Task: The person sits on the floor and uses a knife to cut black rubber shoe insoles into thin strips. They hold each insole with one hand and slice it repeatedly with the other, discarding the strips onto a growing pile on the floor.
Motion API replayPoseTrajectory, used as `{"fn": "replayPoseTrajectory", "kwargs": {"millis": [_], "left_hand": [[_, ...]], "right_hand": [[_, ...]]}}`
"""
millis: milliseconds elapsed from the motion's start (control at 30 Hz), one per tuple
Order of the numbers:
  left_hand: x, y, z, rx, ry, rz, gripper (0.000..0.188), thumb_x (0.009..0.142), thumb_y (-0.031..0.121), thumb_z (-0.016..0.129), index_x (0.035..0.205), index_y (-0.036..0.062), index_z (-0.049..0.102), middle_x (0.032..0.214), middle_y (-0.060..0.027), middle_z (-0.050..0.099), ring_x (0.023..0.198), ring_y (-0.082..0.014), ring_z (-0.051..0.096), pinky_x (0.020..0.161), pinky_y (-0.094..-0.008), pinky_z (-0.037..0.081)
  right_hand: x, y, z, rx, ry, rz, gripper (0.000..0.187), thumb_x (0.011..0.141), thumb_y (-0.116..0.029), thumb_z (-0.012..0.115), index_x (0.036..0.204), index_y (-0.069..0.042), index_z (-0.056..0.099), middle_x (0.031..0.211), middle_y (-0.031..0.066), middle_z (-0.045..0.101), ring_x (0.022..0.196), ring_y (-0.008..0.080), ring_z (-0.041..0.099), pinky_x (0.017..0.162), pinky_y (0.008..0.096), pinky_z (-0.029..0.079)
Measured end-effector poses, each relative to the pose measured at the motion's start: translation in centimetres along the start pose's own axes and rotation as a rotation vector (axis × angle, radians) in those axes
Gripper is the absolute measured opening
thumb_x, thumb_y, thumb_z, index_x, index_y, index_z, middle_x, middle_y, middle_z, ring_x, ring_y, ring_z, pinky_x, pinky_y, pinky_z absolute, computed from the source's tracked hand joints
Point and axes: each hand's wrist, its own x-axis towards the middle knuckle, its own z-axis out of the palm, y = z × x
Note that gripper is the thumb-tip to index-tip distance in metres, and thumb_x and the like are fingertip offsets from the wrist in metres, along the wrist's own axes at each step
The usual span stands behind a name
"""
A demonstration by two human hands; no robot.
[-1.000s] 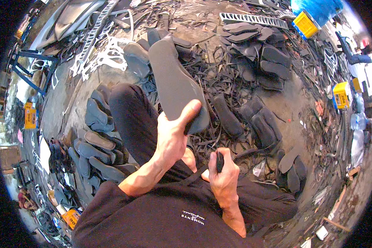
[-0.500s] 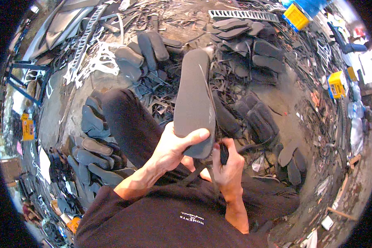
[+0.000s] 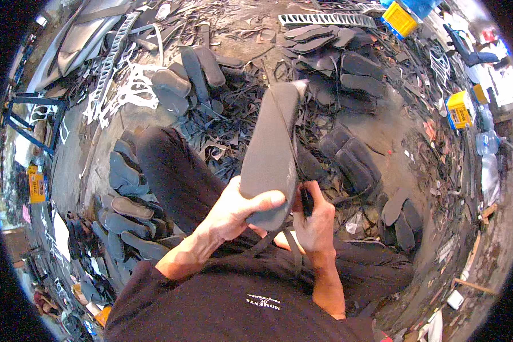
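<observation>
My left hand (image 3: 231, 211) is closed round the heel end of a dark grey shoe sole (image 3: 263, 154), its thumb lying on the upper face. The sole stands tilted up, its far end pointing away from me and slightly right. My right hand (image 3: 315, 219) is closed beside the sole's lower right edge, round a small black object (image 3: 308, 200) whose kind I cannot make out. A thin dark strip (image 3: 290, 128) crosses the sole's far end and follows its right edge. Another narrow strip (image 3: 260, 245) loops below the sole, over my lap.
Stacks of dark soles lie at the left (image 3: 134, 219), far left (image 3: 202, 71), far right (image 3: 362, 74) and right (image 3: 350, 154). Dark offcuts (image 3: 208, 134) litter the floor between them. White lattice scraps (image 3: 137, 85) lie at far left; a yellow box (image 3: 460, 110) stands at right.
The sole has turned, its far end swinging right and slightly nearer. A strip now crosses its far end, and more loose strip hangs beneath. My right hand has shifted slightly upward along the edge.
</observation>
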Motion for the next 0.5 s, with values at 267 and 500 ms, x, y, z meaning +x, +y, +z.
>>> {"fn": "replayPoseTrajectory", "kwargs": {"millis": [267,500], "left_hand": [[-1.5,-3.7,3.7,-0.048,-0.102,-0.061,0.046,0.093,0.024,0.087,0.125,-0.0028,0.069,0.110,-0.0081,0.076,0.096,-0.0179,0.074,0.089,-0.0363,0.061],[2.6,-4.2,-1.2,0.158,0.111,0.156,0.038,0.109,0.037,0.066,0.128,0.0035,0.070,0.118,-0.0023,0.074,0.102,-0.0114,0.069,0.093,-0.0309,0.057]], "right_hand": [[9.5,3.0,-1.5,0.003,0.284,-0.021,0.028,0.109,-0.031,0.065,0.111,-0.004,0.063,0.084,0.0209,0.070,0.070,0.0346,0.066,0.068,0.0445,0.053],[0.0,-0.8,-1.2,0.446,-0.153,0.296,0.054,0.095,-0.031,0.082,0.137,-0.003,0.063,0.109,0.0086,0.076,0.103,0.0188,0.071,0.095,0.0364,0.056]]}}
